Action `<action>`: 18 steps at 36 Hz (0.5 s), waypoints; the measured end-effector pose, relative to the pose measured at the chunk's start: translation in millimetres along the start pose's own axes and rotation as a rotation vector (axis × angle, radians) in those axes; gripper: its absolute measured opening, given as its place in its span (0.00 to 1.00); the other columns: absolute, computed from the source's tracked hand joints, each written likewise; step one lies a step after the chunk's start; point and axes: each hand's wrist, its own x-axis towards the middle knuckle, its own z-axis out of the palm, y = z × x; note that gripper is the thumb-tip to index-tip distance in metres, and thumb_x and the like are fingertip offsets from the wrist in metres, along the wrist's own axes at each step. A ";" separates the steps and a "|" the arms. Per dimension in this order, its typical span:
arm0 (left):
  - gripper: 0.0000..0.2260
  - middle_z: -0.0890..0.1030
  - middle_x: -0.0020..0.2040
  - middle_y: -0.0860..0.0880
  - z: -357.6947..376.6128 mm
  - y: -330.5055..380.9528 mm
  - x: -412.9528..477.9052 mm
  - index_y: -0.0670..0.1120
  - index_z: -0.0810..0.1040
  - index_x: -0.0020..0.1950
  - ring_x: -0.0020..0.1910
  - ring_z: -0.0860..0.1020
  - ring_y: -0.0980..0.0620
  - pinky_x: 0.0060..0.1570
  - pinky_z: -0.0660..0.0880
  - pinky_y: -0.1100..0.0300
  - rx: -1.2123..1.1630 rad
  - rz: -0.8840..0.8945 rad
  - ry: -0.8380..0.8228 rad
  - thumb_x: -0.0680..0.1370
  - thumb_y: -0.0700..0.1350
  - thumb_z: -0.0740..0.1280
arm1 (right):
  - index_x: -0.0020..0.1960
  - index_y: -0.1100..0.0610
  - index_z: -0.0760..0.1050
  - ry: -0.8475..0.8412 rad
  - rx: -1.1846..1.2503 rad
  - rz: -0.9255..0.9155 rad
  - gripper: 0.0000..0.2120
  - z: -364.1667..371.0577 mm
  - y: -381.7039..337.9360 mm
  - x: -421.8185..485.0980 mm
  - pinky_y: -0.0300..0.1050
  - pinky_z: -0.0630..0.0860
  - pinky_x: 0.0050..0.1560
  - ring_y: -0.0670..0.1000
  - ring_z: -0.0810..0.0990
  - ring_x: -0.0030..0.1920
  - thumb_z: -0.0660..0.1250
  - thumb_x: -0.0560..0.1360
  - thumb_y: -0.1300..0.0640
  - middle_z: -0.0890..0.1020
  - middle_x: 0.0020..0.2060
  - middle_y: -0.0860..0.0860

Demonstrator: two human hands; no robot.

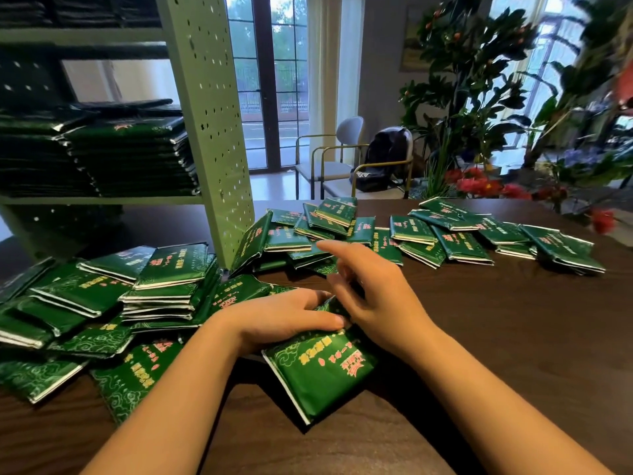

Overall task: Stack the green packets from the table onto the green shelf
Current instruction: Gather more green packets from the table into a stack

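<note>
Left grip (284, 320): bare hand, palm down, fingers stretched nearly straight and pressing on the packets under it.
Right grip (376, 299): bare hand just beside the left grip, forefinger extended, the other fingers bent and motion-blurred; whether they pinch anything cannot be told.
Near packet (322, 371): flat, glossy green foil rectangle with a silver edge seam, pink and yellow print and pale cloud scrollwork. It lies tilted on the desk, its far end tucked under both grips.
Green packets (171, 269): same foil type, heaped in loose overlapping layers left of the left grip; a second scatter (459, 241) lies beyond and right of the right grip.
Green shelf (209, 108): pale green painted metal with a perforated upright panel, beyond and left of the grips, its top cut off by the frame.
Shelved packets (133, 156): neat stacks on the board, dark and blurred, the print mostly unreadable.
Desk (496, 337): dark brown wood grain with a smooth sheen.
Background: two metal-framed chairs (329, 156), a dark bag (387, 156) on one, leafy plants (472, 63) and red flowers (479, 185), softened by blur at the right edge.
</note>
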 end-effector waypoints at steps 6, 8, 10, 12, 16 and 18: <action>0.07 0.85 0.52 0.48 -1.2 -1.1 4.7 0.47 0.78 0.57 0.49 0.83 0.51 0.54 0.79 0.55 -0.075 0.012 0.036 0.80 0.45 0.64 | 0.62 0.54 0.75 0.136 0.041 0.180 0.16 -4.0 14.4 5.3 0.32 0.66 0.42 0.39 0.72 0.42 0.59 0.76 0.54 0.75 0.44 0.42; 0.08 0.85 0.50 0.47 -0.7 -2.2 7.9 0.46 0.79 0.57 0.45 0.83 0.51 0.49 0.80 0.58 -0.134 0.022 0.084 0.81 0.44 0.63 | 0.59 0.56 0.77 0.160 0.049 0.246 0.14 -6.0 24.9 8.9 0.31 0.67 0.42 0.42 0.72 0.42 0.59 0.77 0.56 0.76 0.45 0.44; 0.09 0.85 0.50 0.46 0.5 -2.3 11.2 0.45 0.79 0.57 0.43 0.83 0.52 0.46 0.80 0.58 -0.190 0.026 0.154 0.81 0.45 0.63 | 0.57 0.58 0.78 0.182 0.101 0.341 0.11 -9.7 38.3 13.5 0.28 0.67 0.45 0.45 0.74 0.46 0.60 0.79 0.60 0.79 0.48 0.49; 0.11 0.85 0.49 0.47 2.4 -1.5 14.3 0.44 0.79 0.58 0.40 0.83 0.53 0.42 0.80 0.59 -0.266 0.023 0.237 0.81 0.47 0.64 | 0.56 0.59 0.79 0.181 0.124 0.442 0.10 -14.3 54.0 20.4 0.28 0.67 0.44 0.49 0.76 0.50 0.60 0.79 0.61 0.80 0.50 0.53; 0.09 0.84 0.35 0.48 9.7 6.1 17.1 0.44 0.80 0.48 0.30 0.82 0.53 0.30 0.77 0.63 -0.535 0.013 0.352 0.81 0.46 0.62 | 0.55 0.59 0.79 0.128 -0.053 0.556 0.11 -25.7 97.0 32.0 0.39 0.69 0.51 0.54 0.75 0.54 0.59 0.79 0.60 0.80 0.52 0.58; 0.11 0.84 0.35 0.47 11.8 7.4 20.0 0.42 0.80 0.49 0.30 0.82 0.51 0.34 0.77 0.60 -0.627 -0.001 0.409 0.81 0.48 0.63 | 0.56 0.56 0.79 0.084 -0.223 0.596 0.11 -33.9 117.7 31.8 0.49 0.70 0.58 0.59 0.74 0.59 0.60 0.78 0.57 0.79 0.55 0.58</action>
